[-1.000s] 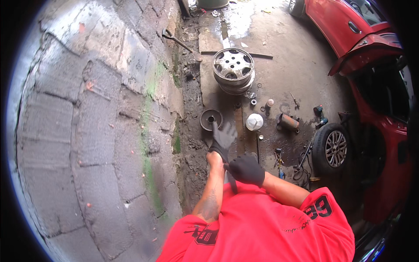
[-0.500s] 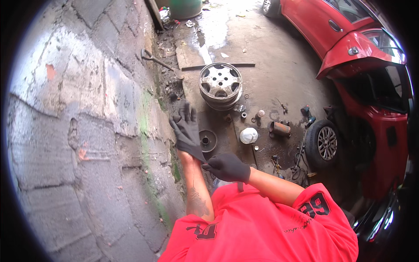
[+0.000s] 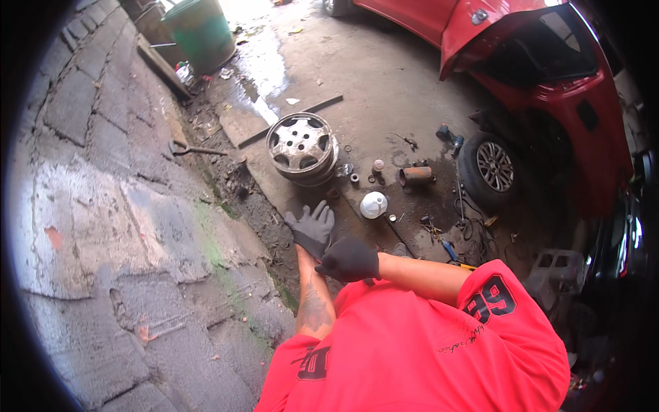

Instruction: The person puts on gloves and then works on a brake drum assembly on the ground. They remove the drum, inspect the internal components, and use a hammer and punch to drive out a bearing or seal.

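My left hand (image 3: pixel 312 228) wears a dark grey glove and is held out with its fingers spread, nothing in them. My right hand (image 3: pixel 350 260), in a similar dark glove, is closed at the left wrist, its fingers gripping the cuff of the left glove (image 3: pixel 313 246). Just beyond the hands, stacked wheel rims (image 3: pixel 302 146) stand on the concrete floor. Right of the fingers sits a white rounded plastic container (image 3: pixel 373 204), with a rusty metal cylinder (image 3: pixel 417 176) farther on.
A rough block wall (image 3: pixel 103 226) runs along my left. On the right are a tyred wheel (image 3: pixel 488 170), a power tool (image 3: pixel 449 139), tangled cables (image 3: pixel 472 230) and a red car (image 3: pixel 604 165). A metal bar (image 3: pixel 322 104) and green barrel (image 3: pixel 200 38) lie beyond the rims.
The view has turned, so the rims and car sit farther left. My left fingers have spread wider; the right hand stays at the left glove's cuff, which looks less stretched.
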### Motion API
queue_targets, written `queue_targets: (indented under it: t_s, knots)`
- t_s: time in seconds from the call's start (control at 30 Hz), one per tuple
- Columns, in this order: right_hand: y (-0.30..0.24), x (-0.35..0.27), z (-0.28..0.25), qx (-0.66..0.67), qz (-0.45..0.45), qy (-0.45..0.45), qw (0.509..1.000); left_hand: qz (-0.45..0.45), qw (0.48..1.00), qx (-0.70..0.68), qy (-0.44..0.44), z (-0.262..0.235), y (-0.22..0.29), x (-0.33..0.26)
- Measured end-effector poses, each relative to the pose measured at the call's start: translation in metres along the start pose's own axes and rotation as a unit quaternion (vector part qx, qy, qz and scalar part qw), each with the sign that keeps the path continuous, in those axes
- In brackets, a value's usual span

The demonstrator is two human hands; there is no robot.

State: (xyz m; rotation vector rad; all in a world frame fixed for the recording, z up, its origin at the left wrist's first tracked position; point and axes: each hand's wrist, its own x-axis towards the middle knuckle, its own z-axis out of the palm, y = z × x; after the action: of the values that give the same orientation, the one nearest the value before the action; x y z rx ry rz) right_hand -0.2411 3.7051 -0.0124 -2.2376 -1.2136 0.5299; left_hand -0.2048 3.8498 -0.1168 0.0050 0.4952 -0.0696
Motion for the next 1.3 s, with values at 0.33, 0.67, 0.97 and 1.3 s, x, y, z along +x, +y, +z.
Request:
queue_targets:
  t_s: [0.33,0.67,0.97,1.3]
  knots:
    - [-0.007,-0.017,-0.01,-0.031,0.008,-0.051,0.998,-0.094,0.98,0.106,0.141,-0.037,-0.024,0.013]
    - [-0.027,-0.042,-0.023,0.023,-0.018,0.027,0.999,-0.122,0.99,0.069,-0.03,-0.064,-0.04,0.0]
    - [0.015,-0.042,0.004,-0.044,0.028,0.01,0.999,-0.048,0.934,0.34,0.102,-0.005,-0.075,-0.024]
    - [0.198,-0.051,-0.345,-0.451,0.145,0.305,0.826,-0.055,0.885,0.391,0.247,-0.184,0.057,-0.124]
